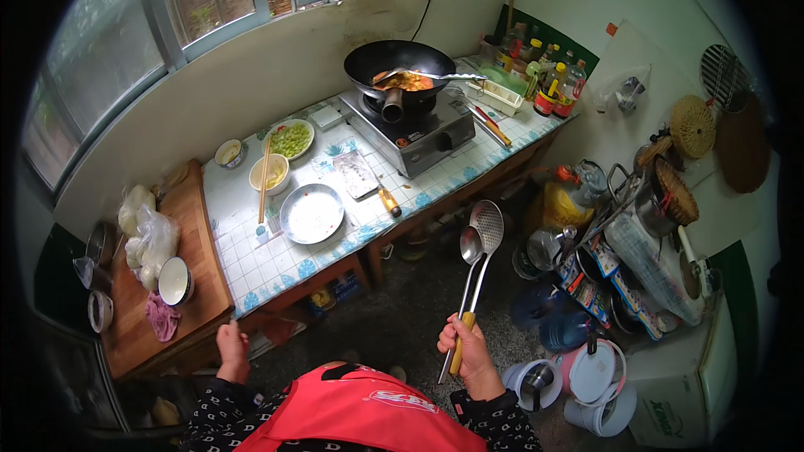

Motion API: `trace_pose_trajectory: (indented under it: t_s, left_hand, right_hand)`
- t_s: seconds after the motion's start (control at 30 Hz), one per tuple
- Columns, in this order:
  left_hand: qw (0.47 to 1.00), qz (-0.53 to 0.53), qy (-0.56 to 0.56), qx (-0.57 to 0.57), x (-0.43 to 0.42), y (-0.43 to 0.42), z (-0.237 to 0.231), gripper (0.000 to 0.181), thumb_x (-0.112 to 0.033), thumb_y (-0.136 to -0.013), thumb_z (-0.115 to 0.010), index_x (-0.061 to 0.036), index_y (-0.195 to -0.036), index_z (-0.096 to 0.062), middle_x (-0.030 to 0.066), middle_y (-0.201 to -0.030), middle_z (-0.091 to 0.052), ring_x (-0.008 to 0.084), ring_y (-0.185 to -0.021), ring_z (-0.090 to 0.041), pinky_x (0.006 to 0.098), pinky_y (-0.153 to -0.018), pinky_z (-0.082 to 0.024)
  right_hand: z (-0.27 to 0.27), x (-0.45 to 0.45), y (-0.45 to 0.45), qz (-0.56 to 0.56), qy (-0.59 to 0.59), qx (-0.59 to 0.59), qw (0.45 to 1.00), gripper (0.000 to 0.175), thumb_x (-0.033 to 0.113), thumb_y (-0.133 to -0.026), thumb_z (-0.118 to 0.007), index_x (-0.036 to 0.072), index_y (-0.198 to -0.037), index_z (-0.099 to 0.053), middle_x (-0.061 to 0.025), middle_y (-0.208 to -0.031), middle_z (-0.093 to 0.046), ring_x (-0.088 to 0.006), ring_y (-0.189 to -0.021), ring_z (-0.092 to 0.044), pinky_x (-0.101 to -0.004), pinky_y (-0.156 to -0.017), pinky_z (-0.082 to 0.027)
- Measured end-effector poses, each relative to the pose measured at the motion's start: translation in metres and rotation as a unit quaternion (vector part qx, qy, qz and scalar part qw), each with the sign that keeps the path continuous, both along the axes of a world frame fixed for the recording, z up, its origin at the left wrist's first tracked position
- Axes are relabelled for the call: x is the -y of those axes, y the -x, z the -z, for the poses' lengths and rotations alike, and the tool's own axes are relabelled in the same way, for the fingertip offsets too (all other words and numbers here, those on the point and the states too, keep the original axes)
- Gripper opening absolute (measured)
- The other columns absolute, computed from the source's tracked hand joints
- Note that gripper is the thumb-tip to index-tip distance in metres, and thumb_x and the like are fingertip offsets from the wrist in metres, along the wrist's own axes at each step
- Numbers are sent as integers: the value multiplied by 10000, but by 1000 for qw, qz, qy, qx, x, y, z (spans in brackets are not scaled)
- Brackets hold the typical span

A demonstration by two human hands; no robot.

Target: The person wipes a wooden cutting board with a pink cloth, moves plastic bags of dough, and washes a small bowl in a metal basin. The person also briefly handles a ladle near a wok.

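Observation:
My right hand (466, 351) grips the handles of a perforated skimmer (488, 226) and a metal ladle (471, 245), held together above the floor. My left hand (233, 348) is curled beside the table's front edge; whether it holds anything cannot be told. On a gas stove (433, 138) sits a black wok (361, 69) with reddish food (411, 81) and a metal spatula (461, 76) resting across it. A cleaver (356, 174) with a wooden handle lies on the table, beside an empty plate (312, 213). Chopsticks (264, 182) rest across a bowl (282, 185).
Chopped green vegetables (290, 140) fill a plate near a small bowl (228, 154). A wooden board (188, 207) at left bears bagged food, a bowl and a pink cloth (162, 317). Sauce bottles (570, 89) stand at right. Buckets (590, 370) and a cluttered rack are at lower right.

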State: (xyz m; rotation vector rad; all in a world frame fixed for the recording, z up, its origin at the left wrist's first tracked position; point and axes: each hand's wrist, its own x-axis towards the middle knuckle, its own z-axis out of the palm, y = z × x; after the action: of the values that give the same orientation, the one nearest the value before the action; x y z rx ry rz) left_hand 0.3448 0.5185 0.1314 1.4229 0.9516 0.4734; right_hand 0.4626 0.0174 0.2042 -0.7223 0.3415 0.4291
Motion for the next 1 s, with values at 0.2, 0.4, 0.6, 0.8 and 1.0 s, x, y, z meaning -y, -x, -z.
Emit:
trace_pose_trajectory:
  t_s: [0.2,0.4,0.6,0.8,1.0]
  left_hand:
    - [958,255,24,-131,89,-60,0,454,-413,-1020,-481,-116,-678,-454,15,-548,-471,122,-459,-462,284,-438,-357]
    - [913,361,98,-160,102,-112,59,505,-435,-1053,-372,-76,-718,-490,44,-640,-548,142,-528,-506,305,-519,-432]
    - [902,390,21,-183,118,-144,69,447,-328,-1055,-406,-31,-762,-567,64,-744,-659,128,-562,-584,294,-580,-498]
    - [909,351,-36,-221,140,-152,60,261,-10,-965,-411,-58,-1149,-590,78,-907,-709,120,-716,-665,292,-667,-555]
    - [875,265,-8,-404,206,-183,55,194,-42,-980,-462,-45,-1081,-627,55,-940,-680,133,-831,-648,276,-765,-533]
  right_hand:
    - [20,20,-67,25,105,29,994,143,153,-976,-585,110,-1025,-458,-34,-718,-527,-129,-558,-528,-300,-517,-477]
    - [19,54,-143,14,333,48,942,167,143,-949,-608,117,-988,-447,-34,-683,-520,-134,-482,-526,-291,-435,-466]
    - [19,98,-229,18,501,59,863,173,104,-936,-606,85,-967,-436,-34,-603,-510,-138,-416,-504,-287,-380,-432]
    - [15,126,-376,-22,642,119,757,227,127,-906,-628,52,-1058,-478,-53,-598,-555,-152,-424,-541,-319,-393,-437]
    - [14,120,-553,-122,770,247,575,361,221,-862,-647,60,-1154,-509,-251,-989,-665,-441,-997,-629,-556,-820,-497]
